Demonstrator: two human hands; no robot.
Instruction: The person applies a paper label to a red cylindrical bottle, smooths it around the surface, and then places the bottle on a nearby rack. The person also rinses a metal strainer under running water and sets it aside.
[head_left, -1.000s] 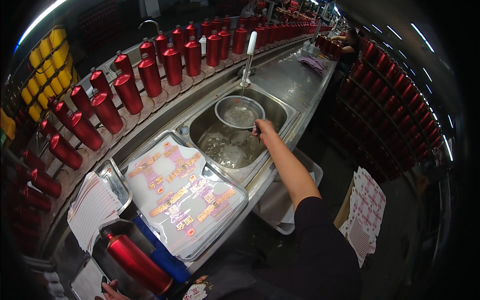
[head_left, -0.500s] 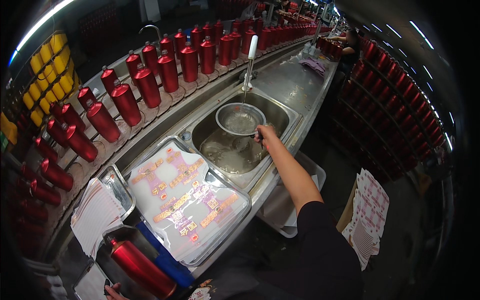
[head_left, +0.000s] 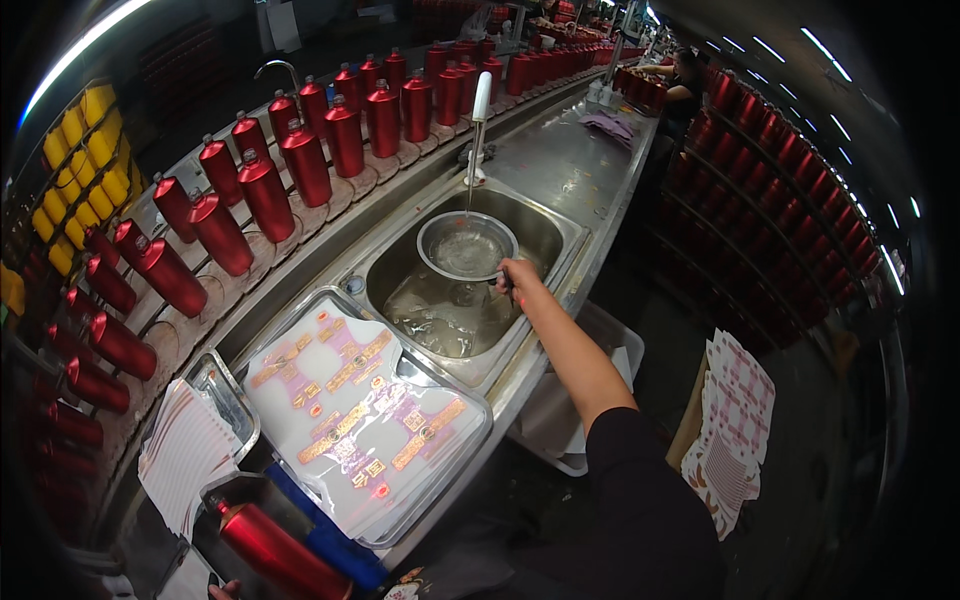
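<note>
My right hand [head_left: 517, 278] is closed round the dark handle of a round metal pan [head_left: 428, 243]. The pan is over the steel sink [head_left: 550, 225], and water runs into it from the white-handled tap [head_left: 481, 98]. Below it, water stands in the basin. Only fingertips of my left hand [head_left: 224, 591] show at the bottom left edge, beside a small dark object. Whether those fingers hold it cannot be made out. A red bottle [head_left: 280, 548] lies tilted close to that hand, in a dark holder.
Left of the sink, printed label sheets [head_left: 350, 405] lie on a metal tray [head_left: 478, 432]. More sheets [head_left: 190, 450] fan out beside a smaller tray. Red bottles [head_left: 305, 165] line the conveyor behind. A label stack [head_left: 735, 410] stands at right, near racks of bottles [head_left: 770, 210]. A co-worker [head_left: 685, 95] is farther off.
The view has shifted slightly, so most things sit a little further left. My right hand still holds the pan under the running tap. Less of my left hand shows.
</note>
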